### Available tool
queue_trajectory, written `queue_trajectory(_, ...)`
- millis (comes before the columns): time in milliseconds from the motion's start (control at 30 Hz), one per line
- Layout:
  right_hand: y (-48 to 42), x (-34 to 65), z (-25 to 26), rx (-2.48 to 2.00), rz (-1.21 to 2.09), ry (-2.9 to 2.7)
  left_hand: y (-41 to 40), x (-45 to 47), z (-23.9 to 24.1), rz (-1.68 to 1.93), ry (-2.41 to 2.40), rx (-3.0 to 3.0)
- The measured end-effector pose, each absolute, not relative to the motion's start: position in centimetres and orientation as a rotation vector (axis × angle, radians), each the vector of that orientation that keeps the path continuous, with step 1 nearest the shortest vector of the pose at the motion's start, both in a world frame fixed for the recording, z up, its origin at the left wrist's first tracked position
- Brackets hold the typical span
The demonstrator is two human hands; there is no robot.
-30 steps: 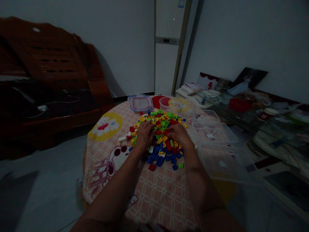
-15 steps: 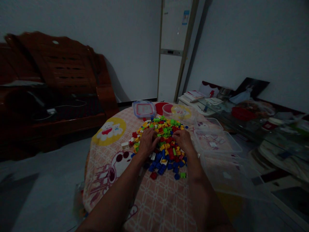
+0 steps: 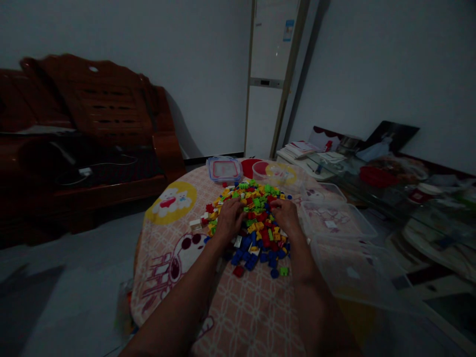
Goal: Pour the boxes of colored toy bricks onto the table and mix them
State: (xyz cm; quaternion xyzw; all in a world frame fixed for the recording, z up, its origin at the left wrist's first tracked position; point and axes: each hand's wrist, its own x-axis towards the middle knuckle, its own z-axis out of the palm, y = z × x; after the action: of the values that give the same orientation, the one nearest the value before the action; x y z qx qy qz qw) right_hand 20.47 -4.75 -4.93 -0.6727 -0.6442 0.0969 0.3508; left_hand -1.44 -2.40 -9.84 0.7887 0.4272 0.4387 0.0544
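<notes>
A heap of small plastic building bricks (image 3: pixel 255 198) in red, yellow, green and blue lies on a round table under a pink cartoon-print cloth (image 3: pixel 245 307). My left hand (image 3: pixel 228 220) rests on the left side of the heap, fingers curled down into the bricks. My right hand (image 3: pixel 284 215) rests on the right side, fingers bent among the pieces. What either hand grips is hidden by the dim light and by the fingers themselves.
Clear plastic tubs (image 3: pixel 336 218) stand along the table's right edge, a lidded box (image 3: pixel 224 169) and a round tub (image 3: pixel 269 172) at the far edge. A wooden sofa (image 3: pixel 85 129) stands left, a glass table (image 3: pixel 401 193) with clutter right, a tall white unit (image 3: pixel 267 79) behind.
The camera has tilted so the table sits lower in view. My right hand has drawn slightly inward over the heap. The left hand stays on the bricks.
</notes>
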Motion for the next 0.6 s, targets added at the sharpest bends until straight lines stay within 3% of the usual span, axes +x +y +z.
queue_trajectory(600, -7.0, 21.1, -3.3, -1.922, 0.252, -1.763, -2.2, -4.0, -8.1, 1.458, 1.582, 2.065)
